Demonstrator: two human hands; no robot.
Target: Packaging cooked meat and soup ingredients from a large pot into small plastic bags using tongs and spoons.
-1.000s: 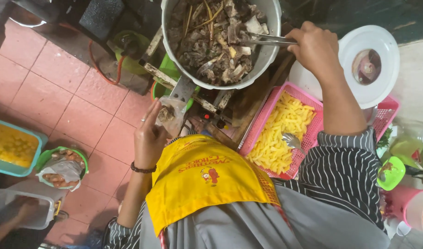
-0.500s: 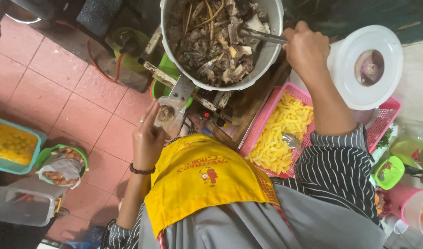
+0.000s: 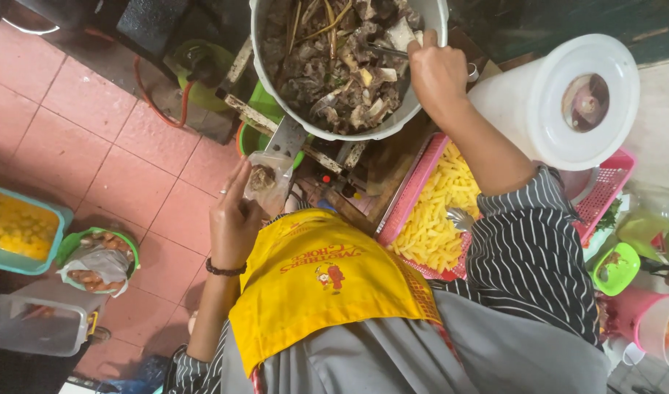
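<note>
A big metal pot [image 3: 429, 14] full of dark meat, bones and stalks stands on a burner at the top. My right hand [image 3: 435, 73] is at the pot's right rim, closed on a metal utensil handle [image 3: 384, 49] that reaches into the meat. Below the pot's left side, my left hand [image 3: 234, 219] holds up a small clear plastic bag [image 3: 265, 179] with some dark meat inside. A yellow apron and a striped sleeve fill the lower middle.
A pink basket of yellow strips [image 3: 431, 219] with a metal spoon sits right of the burner. A white lidded bucket [image 3: 568, 102] stands at the right. On the red tile floor lie a teal tray [image 3: 57, 219], a green bowl [image 3: 134, 252] and a clear container [image 3: 35, 332]. A green gas cylinder [image 3: 196, 73] stands top left.
My right hand has moved left along the pot's rim with the utensil. My left hand still holds the bag below the pot.
</note>
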